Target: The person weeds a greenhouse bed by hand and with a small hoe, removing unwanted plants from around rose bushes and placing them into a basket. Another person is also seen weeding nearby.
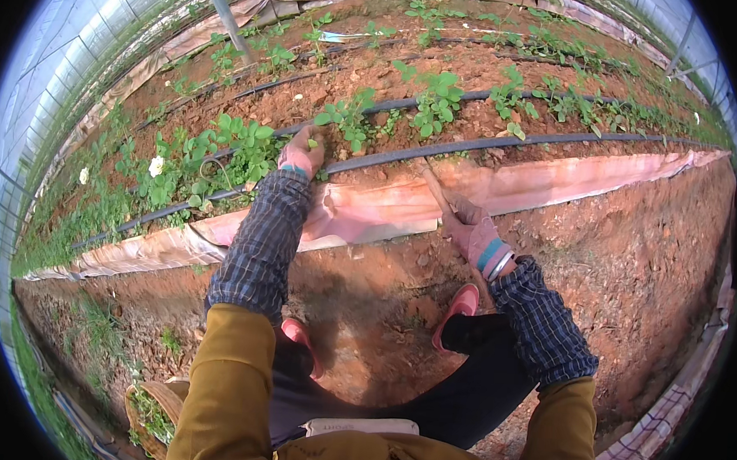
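Note:
My left hand (303, 151), in a pink glove with a teal cuff, reaches down to the soil among low green plants, by the black drip hose (377, 161). A small green leaf (312, 144) shows at its curled fingers, but whether they grip it is unclear. A leafy plant (350, 118) grows just right of this hand, and a denser clump (240, 141) stands to its left. My right hand (472, 230), gloved the same way, is closed around a wooden tool handle (433, 185). The handle slants up to the bed's edge; no tool head can be made out.
Stained pink sheeting (400, 203) edges the raised bed along the dirt path (366, 291). A second drip hose (473, 95) runs farther in. White flowers (156, 166) bloom at left. A basket (150, 418) with cut greenery sits at lower left. A metal post (225, 17) rises behind.

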The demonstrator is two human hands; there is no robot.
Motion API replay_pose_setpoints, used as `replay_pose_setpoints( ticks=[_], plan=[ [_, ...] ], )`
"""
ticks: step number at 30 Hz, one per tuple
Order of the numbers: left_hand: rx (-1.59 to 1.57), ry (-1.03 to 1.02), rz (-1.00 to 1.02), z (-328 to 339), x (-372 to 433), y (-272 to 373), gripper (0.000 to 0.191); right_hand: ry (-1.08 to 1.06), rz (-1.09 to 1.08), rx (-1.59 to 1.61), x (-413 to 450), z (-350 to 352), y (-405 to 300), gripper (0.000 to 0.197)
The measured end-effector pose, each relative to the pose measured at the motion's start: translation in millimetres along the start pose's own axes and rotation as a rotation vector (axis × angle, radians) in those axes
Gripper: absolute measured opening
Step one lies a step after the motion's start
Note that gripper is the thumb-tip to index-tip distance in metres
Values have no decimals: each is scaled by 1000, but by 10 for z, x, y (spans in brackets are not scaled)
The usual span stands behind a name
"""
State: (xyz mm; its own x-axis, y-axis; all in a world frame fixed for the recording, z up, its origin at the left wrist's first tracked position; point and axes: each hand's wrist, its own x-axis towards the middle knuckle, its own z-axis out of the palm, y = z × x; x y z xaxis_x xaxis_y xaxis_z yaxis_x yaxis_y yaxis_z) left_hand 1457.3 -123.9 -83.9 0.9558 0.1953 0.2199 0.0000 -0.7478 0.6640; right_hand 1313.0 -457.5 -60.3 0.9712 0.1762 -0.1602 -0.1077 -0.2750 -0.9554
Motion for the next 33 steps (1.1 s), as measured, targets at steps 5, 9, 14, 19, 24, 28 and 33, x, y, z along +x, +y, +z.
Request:
replay_pose_setpoints(
  ticks=[5,9,14,19,24,28,33],
  plan=[
    [-148,35,109,-71,-75,166,24,202,-381,-810,145,133,409,39],
    [-111,-43,180,76,-246,752,23,148,-494,-902,-13,-185,352,50],
    [302,-206,63,362,-116,1309,44,131,-477,-875,-72,-200,275,50],
    [370,-284,77,702,125,1352,46,-66,-157,-107,-447,-344,-31,45],
    [308,-535,46,554,59,1407,37,-109,280,333,-1141,-600,-565,43],
    [394,-268,89,687,-35,1403,33,3,401,389,-1527,-759,-655,41],
    [78,-203,-86,520,-74,1466,32,90,383,390,-1374,-786,-546,43]
  ],
)
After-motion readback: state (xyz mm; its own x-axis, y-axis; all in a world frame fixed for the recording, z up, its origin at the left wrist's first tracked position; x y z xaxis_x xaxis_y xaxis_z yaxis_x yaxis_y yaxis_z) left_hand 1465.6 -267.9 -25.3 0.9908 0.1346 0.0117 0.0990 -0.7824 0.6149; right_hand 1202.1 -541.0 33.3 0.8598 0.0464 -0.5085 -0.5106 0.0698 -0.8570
